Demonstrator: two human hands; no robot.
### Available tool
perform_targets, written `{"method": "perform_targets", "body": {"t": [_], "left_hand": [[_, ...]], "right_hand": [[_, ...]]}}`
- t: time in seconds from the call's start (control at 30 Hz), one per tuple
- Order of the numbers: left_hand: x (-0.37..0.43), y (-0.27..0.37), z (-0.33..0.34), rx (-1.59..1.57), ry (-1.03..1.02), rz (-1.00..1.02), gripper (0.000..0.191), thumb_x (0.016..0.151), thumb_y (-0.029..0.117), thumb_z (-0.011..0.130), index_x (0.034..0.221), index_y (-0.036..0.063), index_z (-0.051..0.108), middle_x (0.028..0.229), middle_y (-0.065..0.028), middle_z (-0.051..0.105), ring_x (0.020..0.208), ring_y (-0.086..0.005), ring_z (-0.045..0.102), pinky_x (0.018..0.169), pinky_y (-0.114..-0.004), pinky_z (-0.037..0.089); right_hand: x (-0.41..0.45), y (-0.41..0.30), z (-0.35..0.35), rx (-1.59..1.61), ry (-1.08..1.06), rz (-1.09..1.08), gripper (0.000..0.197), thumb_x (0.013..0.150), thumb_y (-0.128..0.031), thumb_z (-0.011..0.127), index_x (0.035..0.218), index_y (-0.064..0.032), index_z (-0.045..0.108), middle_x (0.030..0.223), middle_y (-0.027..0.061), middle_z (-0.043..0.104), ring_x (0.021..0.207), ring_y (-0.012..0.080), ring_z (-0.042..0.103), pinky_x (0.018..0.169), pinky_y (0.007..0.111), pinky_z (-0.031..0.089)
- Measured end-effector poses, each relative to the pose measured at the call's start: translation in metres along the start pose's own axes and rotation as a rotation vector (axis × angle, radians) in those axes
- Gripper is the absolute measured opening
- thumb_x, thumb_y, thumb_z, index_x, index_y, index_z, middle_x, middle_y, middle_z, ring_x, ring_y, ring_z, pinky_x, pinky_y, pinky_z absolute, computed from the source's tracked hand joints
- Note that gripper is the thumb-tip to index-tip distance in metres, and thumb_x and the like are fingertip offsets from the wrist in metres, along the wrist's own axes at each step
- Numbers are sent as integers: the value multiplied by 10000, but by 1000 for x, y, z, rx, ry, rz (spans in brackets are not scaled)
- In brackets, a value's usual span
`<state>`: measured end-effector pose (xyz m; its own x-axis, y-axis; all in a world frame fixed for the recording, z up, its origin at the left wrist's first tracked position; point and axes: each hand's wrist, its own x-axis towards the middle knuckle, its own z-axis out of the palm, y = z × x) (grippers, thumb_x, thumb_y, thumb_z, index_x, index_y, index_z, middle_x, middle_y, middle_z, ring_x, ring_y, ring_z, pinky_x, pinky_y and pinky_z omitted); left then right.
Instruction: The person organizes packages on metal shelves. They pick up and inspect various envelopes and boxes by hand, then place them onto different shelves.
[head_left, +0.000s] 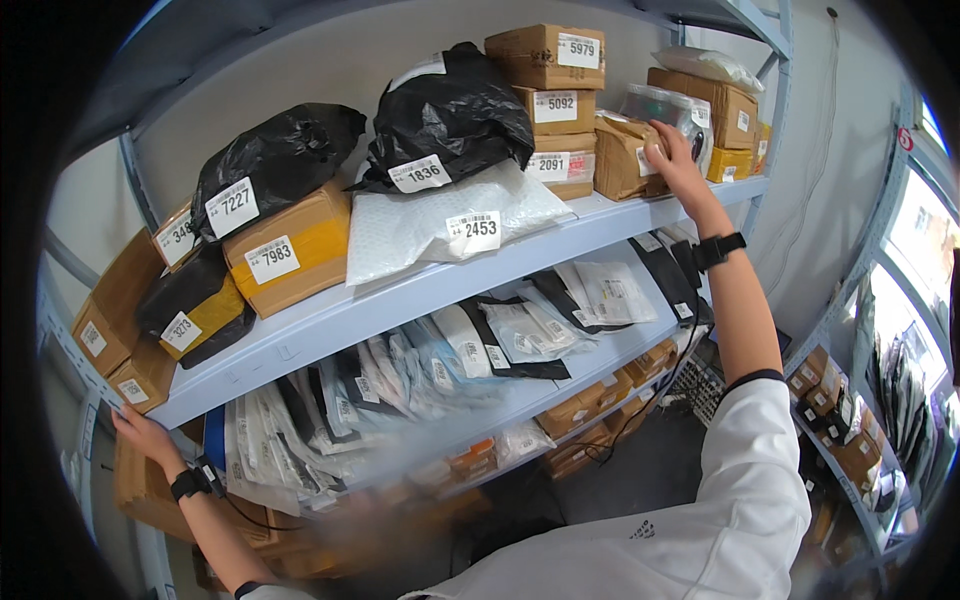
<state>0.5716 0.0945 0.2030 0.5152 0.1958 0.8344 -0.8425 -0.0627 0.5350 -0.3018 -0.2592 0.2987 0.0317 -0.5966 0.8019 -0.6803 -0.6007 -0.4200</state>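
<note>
My right hand (675, 161) rests on the top and right side of a crumpled cardboard box (621, 161) on the upper metal shelf. Whether its fingers hold the box is unclear. At the lower left, my left hand (146, 436) touches the shelf's front corner, just below a small cardboard box (146, 379). Between my hands lie a black plastic parcel (450, 120) on a white bubble mailer (420, 232), and another black parcel (277, 165) on a taped cardboard box (296, 244). Three stacked boxes (566, 112) stand left of the crumpled box. A clear plastic package (667, 105) stands behind it.
The lower shelf (630, 341) holds a row of bagged parcels (420, 367). Cardboard boxes (589, 401) fill a shelf below. A blue-grey upright (776, 112) bounds the rack at right. A black cable (667, 382) hangs near my right arm. Another loaded rack (847, 480) stands at far right.
</note>
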Motion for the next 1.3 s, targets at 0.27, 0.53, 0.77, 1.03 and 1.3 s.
{"method": "perform_targets", "body": {"t": [0.27, 0.53, 0.77, 1.03, 1.3], "left_hand": [[-1, 0, 1, -2, -1, -12, 570, 1053, 423, 416, 1379, -41, 466, 1352, -257, 542, 1224, -374, 528, 1030, -396, 395], [-2, 4, 0, -15, 0, 0, 528, 1053, 374, 435, 1356, -57, 475, 1335, -262, 534, 1209, -376, 528, 1024, -403, 396], [-2, 3, 1, 28, 16, 3, 547, 1048, 394, 437, 1350, -58, 489, 1340, -274, 531, 1208, -389, 528, 1027, -409, 394], [-4, 15, 2, -43, -1, -61, 568, 1052, 407, 420, 1385, -52, 448, 1354, -259, 534, 1216, -371, 532, 1030, -399, 396], [-2, 4, 2, 18, 0, -25, 559, 1051, 415, 420, 1381, -35, 463, 1340, -243, 556, 1209, -364, 542, 1023, -397, 403]], "right_hand": [[3, -10, -3, -43, -115, -22, 1093, 673, -609, 808, 1406, 85, 388, 1512, 342, 257, 1475, 436, 176, 1184, 497, 223], [-3, -24, 5, -70, -13, 5, 1027, 624, -541, 844, 1350, 71, 453, 1486, 300, 318, 1427, 409, 287, 1161, 449, 294], [-18, -24, -3, -115, 139, 17, 893, 627, -498, 849, 1279, 8, 505, 1395, 200, 417, 1300, 343, 447, 1074, 419, 406], [-55, -48, -47, -184, 89, -47, 902, 653, -512, 832, 1337, -37, 483, 1464, 234, 337, 1376, 390, 372, 1100, 463, 382], [-48, -38, -47, -100, 36, -105, 1028, 638, -564, 844, 1369, 33, 438, 1534, 316, 212, 1474, 437, 189, 1181, 478, 237]]}}
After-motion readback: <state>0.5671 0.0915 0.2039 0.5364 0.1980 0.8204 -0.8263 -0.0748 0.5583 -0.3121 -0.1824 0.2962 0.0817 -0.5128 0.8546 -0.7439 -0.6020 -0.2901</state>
